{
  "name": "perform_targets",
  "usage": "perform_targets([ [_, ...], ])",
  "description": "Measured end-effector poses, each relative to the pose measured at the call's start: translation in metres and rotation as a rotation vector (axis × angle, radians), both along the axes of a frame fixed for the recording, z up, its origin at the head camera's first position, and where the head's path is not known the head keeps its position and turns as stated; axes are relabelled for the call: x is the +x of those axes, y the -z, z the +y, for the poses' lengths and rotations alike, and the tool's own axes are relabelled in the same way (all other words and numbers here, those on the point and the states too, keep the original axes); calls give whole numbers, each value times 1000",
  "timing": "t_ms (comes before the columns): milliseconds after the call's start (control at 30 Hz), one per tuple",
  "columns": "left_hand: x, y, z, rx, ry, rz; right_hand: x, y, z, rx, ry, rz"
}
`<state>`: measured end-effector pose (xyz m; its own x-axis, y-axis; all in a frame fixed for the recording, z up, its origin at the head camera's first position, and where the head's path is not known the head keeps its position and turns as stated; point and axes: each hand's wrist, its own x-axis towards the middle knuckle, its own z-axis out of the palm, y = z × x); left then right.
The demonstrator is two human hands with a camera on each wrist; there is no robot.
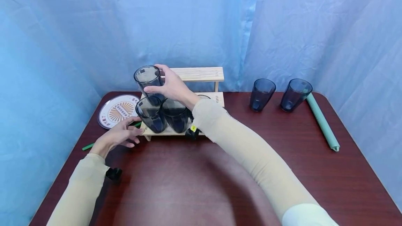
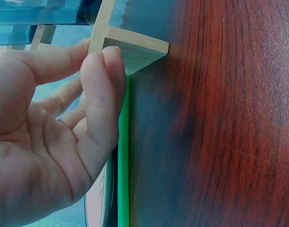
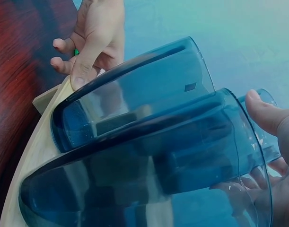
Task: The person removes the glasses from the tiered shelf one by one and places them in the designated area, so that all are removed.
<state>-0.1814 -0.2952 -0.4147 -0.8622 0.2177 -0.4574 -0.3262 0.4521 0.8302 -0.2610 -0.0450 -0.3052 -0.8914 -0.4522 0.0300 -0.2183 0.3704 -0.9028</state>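
A two-tier wooden rack (image 1: pixel 201 74) stands at the back of the table. My right hand (image 1: pixel 174 88) grips a dark tinted glass (image 1: pixel 147 74) near its rim, thumb in front, over the rack's left end. Two more glasses, a left one (image 1: pixel 152 119) and one beside it (image 1: pixel 177 119), stand on the rack's lower shelf in front. At the front left corner, my left hand (image 1: pixel 120 136) pinches the shelf end (image 2: pixel 100 28) between thumb and fingers. In the right wrist view, the left thumb (image 3: pixel 83 71) lies on the shelf's top edge. Another glass rim is mostly hidden behind my right wrist.
Two similar glasses, one (image 1: pixel 262 95) and another (image 1: pixel 295 95), stand at the back right, beside a rolled green cloth-like tube (image 1: pixel 322 123). A patterned plate (image 1: pixel 106 118) lies left of the rack. A thin green stick (image 2: pixel 124 165) runs under my left hand.
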Motion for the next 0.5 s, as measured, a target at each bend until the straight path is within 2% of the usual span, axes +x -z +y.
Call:
perform_targets([
  [500,1,-1,-1,2,-10,-8,1,1,-4,-19,7,-4],
])
